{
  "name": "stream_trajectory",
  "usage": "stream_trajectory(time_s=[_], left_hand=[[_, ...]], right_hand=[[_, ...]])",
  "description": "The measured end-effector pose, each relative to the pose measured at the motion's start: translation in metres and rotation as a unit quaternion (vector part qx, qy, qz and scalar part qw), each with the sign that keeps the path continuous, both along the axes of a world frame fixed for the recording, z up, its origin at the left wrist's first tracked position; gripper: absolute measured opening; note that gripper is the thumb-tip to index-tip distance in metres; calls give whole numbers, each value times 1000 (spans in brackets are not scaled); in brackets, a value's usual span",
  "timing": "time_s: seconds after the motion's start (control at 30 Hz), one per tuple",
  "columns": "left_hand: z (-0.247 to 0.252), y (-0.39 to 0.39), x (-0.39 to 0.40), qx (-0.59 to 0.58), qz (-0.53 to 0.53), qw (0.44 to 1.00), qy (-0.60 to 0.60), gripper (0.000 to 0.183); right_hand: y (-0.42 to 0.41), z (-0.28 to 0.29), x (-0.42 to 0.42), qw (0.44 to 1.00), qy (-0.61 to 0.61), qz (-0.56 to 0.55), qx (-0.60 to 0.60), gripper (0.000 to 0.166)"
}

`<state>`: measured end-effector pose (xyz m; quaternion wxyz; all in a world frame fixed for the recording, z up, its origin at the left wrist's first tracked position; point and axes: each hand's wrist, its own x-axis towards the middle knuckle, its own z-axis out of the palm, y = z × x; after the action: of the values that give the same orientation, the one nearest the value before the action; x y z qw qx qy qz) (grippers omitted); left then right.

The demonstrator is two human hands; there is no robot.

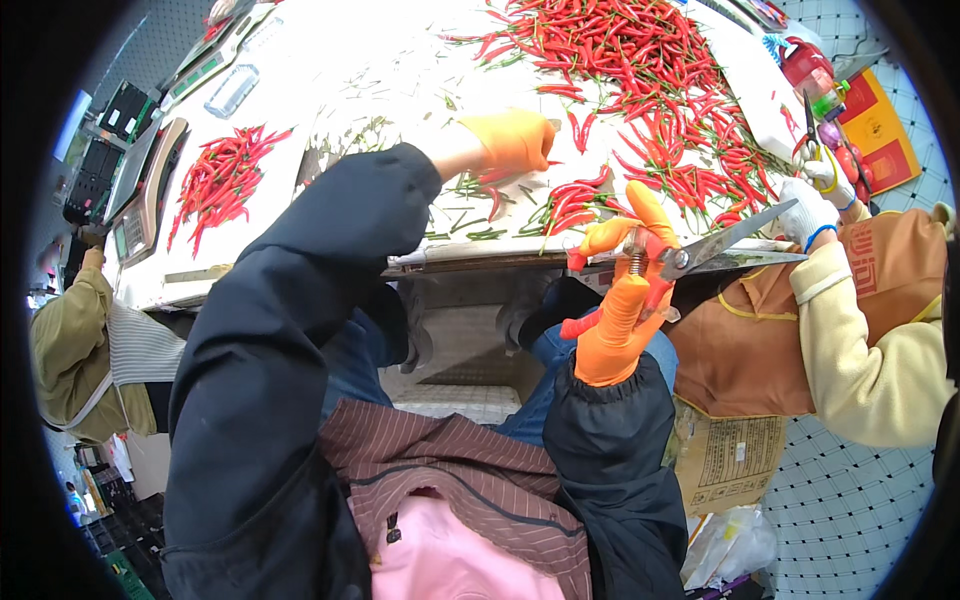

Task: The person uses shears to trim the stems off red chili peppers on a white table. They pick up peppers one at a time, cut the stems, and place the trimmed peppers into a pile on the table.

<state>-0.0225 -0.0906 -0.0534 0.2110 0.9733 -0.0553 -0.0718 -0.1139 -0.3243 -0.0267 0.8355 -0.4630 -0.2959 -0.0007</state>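
Observation:
My left hand (516,141), in an orange glove, is low over the white table (360,56) with its fingers curled around red chili peppers (495,177). Only bits of those peppers show beside and below the fist. Gripped in my right hand (621,330), also gloved in orange, is a pair of spring-loaded shears (701,251) with red handles. Their blades are apart and point right, in front of the table edge. Between my hands, a small bunch of red chili peppers (574,206) lies with green stems near the edge. Cut green stems (469,223) are scattered under my left hand.
A large heap of red chilies (622,45) covers the far right. At left are a smaller pile (221,180), digital scales (139,191) and a clear plastic box (232,90). To the right, a co-worker's white-gloved hand (806,210) is close to my shears' blade tips.

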Motion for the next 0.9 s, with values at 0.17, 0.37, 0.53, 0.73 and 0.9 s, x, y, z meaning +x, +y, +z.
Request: stream_trajectory(time_s=[0.17, 0.37, 0.53, 0.73, 0.9], left_hand=[[23, 20, -1, 77, 5, 993, 87, 22], [0, 14, -22, 82, 20, 996, 33, 27], [-13, 17, -10, 146, -21, 988, 54, 26], [3, 32, -15, 61, -3, 997, 57, 21], [65, 34, -68, -357, 149, 922, 2, 20]], right_hand=[[0, -5, -2, 1000, 8, 10, -5, 74], [-1, -4, -1, 1000, -9, 13, -11, 71], [0, -6, -1, 999, 8, 32, -11, 68], [6, -10, 1, 997, -26, 38, -58, 70], [6, -14, -1, 989, 39, 95, -104, 65]])
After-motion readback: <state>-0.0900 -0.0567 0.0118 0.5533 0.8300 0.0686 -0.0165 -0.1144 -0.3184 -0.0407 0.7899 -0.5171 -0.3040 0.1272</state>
